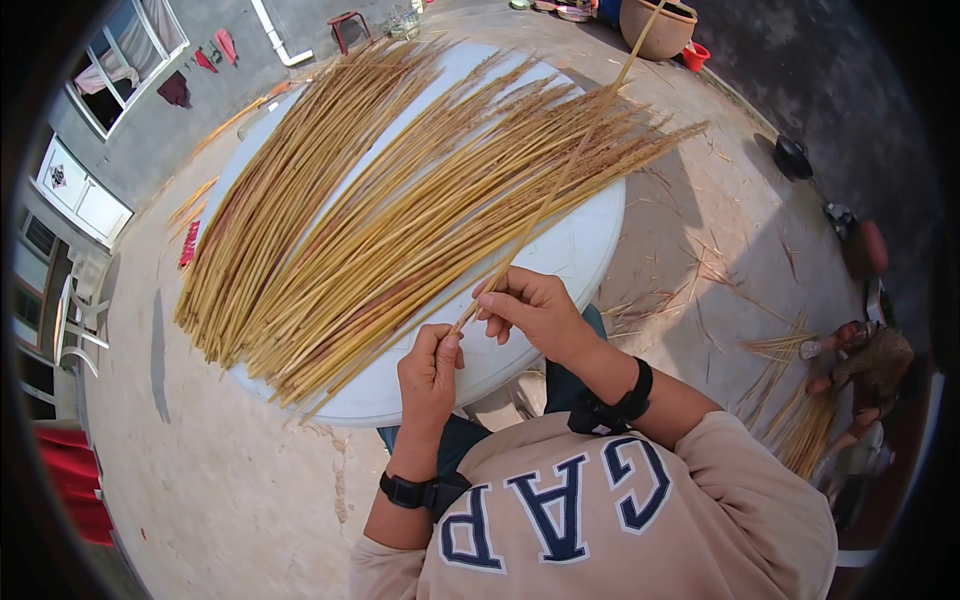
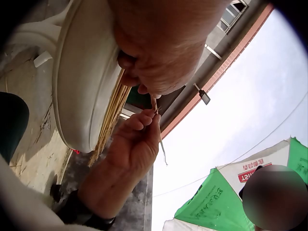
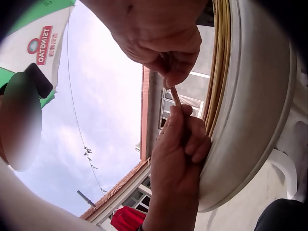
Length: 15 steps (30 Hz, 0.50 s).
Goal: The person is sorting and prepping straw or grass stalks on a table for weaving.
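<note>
One long dry reed stalk (image 1: 627, 68) runs from both hands up across the table, its far end beyond the table's back edge. The left hand (image 1: 428, 375) pinches its near end between thumb and curled fingers. Slightly farther up the same stalk, the right hand (image 1: 535, 310) pinches it with thumb and fingertips. A short piece of stalk (image 3: 176, 97) shows between the two hands in the right wrist view. Just beyond the hands, a thick layer of similar stalks (image 1: 400, 240) lies fanned over the white round table (image 1: 590, 235), feathery tops pointing away.
At the right, another person (image 1: 875, 365) bends beside a bundle of stalks (image 1: 805, 430) on the ground. Loose stalk bits (image 1: 700, 270) litter the concrete. A large clay pot (image 1: 655, 30) and red bucket (image 1: 695, 57) stand behind the table. A white chair (image 1: 80, 320) is at left.
</note>
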{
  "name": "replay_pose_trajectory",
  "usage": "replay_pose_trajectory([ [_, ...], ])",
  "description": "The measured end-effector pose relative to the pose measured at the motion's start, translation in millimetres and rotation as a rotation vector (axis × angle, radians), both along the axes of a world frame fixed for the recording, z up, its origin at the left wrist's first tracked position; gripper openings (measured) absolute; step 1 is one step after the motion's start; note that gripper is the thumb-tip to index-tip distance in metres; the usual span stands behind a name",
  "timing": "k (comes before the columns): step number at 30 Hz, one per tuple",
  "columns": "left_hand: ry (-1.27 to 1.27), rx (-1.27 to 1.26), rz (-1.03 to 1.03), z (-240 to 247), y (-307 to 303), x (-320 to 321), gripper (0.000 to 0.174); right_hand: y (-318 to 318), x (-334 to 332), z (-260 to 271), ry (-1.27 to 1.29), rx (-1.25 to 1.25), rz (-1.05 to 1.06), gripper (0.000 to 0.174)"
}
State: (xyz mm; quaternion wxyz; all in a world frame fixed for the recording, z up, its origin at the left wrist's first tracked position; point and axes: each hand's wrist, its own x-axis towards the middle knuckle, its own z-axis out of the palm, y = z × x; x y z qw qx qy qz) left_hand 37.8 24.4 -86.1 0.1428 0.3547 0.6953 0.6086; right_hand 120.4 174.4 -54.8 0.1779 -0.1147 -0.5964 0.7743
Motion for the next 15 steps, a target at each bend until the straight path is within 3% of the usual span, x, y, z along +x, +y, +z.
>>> replay_pose_trajectory([
  [10, -0.030, -0.031, 0.018, 2, -1, 0, 0.021, -3, -3, -6, 0.064, -0.012, 0.012, 0.014],
  [15, -0.098, -0.008, 0.024, 0, -3, -2, 0.025, -7, -4, -14, 0.004, -0.196, 0.036, 0.013],
])
